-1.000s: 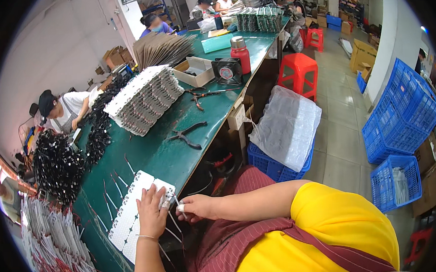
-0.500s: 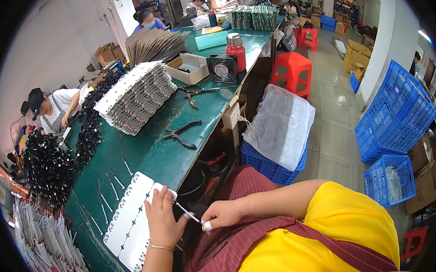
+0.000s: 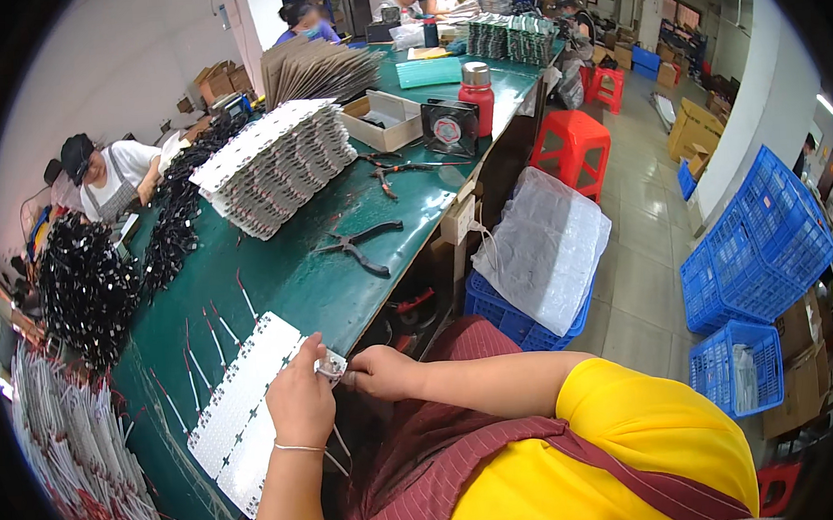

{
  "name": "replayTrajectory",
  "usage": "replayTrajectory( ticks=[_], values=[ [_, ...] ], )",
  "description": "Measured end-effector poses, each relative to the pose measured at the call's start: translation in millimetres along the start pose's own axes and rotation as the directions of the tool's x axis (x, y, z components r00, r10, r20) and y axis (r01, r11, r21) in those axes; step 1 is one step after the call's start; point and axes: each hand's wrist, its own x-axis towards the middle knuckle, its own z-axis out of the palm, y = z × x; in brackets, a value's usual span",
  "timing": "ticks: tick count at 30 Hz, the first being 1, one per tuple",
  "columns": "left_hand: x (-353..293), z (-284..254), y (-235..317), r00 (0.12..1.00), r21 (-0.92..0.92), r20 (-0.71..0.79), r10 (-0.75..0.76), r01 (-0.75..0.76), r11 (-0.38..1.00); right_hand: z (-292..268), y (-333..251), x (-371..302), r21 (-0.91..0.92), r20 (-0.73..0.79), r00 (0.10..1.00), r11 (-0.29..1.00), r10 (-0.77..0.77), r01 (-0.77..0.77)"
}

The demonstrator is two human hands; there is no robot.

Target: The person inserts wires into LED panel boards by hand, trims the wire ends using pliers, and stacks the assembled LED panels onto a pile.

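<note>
A long white perforated board (image 3: 241, 410) lies at the near edge of the green workbench (image 3: 294, 266), with thin wires sticking out of its far side. My left hand (image 3: 301, 398) rests on the board's right end, fingers curled over its corner. My right hand (image 3: 380, 372) is right beside it, pinching a small white piece (image 3: 332, 365) at that same corner. Both hands touch at the board's edge. A thin bracelet circles my left wrist.
Black pliers (image 3: 359, 247) lie mid-bench; more pliers (image 3: 388, 172) sit farther back. A stack of white boards (image 3: 275, 164), a cardboard tray (image 3: 381, 121), a small fan (image 3: 449, 128) and a red flask (image 3: 476, 95) stand beyond. Blue crates (image 3: 756, 261) line the right aisle. A seated person (image 3: 110, 172) works at left.
My right hand, drawn back toward my lap with a thin wire half a second ago, has returned to the board's corner beside my left hand. The view has tilted slightly.
</note>
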Motion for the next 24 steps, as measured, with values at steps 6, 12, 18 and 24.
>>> replayTrajectory(
  ticks=[6,12,18,24],
  values=[
    [-1.2,-12.8,-5.7,0.984,0.09,0.116,0.131,-0.142,0.986,1.5,1.1,-3.3,0.1,0.058,0.998,0.995,-0.034,0.028],
    [-10.4,-11.2,-10.9,0.964,0.127,0.037,0.262,-0.265,0.956,20.3,21.3,-16.4,0.108,0.039,0.999,0.994,-0.029,0.025],
    [-20.9,-27.8,-33.9,0.986,-0.195,0.021,0.166,-0.159,0.968,41.9,21.7,-36.0,0.395,0.301,0.912,0.835,0.277,-0.384],
    [-46.9,-19.1,-44.6,0.973,-0.014,0.117,0.199,-0.198,0.98,37.1,-31.8,-55.6,0.55,0.523,0.852,0.764,0.001,-0.338]
  ],
)
